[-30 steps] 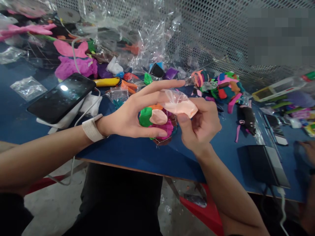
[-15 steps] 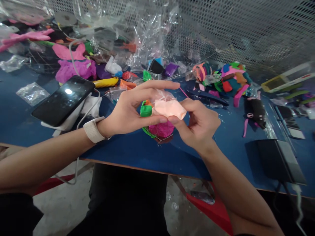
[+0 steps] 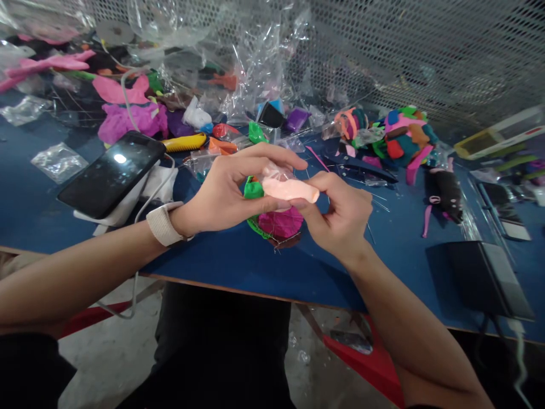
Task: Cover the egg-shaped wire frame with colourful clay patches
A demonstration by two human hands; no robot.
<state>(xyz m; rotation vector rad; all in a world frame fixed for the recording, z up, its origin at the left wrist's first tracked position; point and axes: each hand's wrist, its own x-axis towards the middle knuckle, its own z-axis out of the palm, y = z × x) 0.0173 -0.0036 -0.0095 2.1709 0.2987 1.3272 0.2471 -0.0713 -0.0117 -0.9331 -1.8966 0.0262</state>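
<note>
A pale peach lump of clay [image 3: 289, 190], partly in clear plastic wrap, is held between both hands. My left hand [image 3: 242, 190] grips its left part, thumb below and fingers curved over the wrap. The thumb and index finger of my right hand [image 3: 340, 216] pinch the clay's right end. Beneath the hands on the blue table [image 3: 238, 267] lies a magenta piece [image 3: 281, 224] with thin wire mesh over it and green material [image 3: 254, 188] at its left. My hands hide part of it.
A black phone [image 3: 110, 173] with a cable lies left, near a yellow-handled tool [image 3: 185, 142]. Clay packets and plastic wraps line the back. At right are a multicoloured clay lump [image 3: 406, 136], a black figure [image 3: 443, 193] and a black box [image 3: 483, 278].
The peach clay looks flatter and narrower. My left fingers have come down closer to it, and my right hand has shifted slightly left.
</note>
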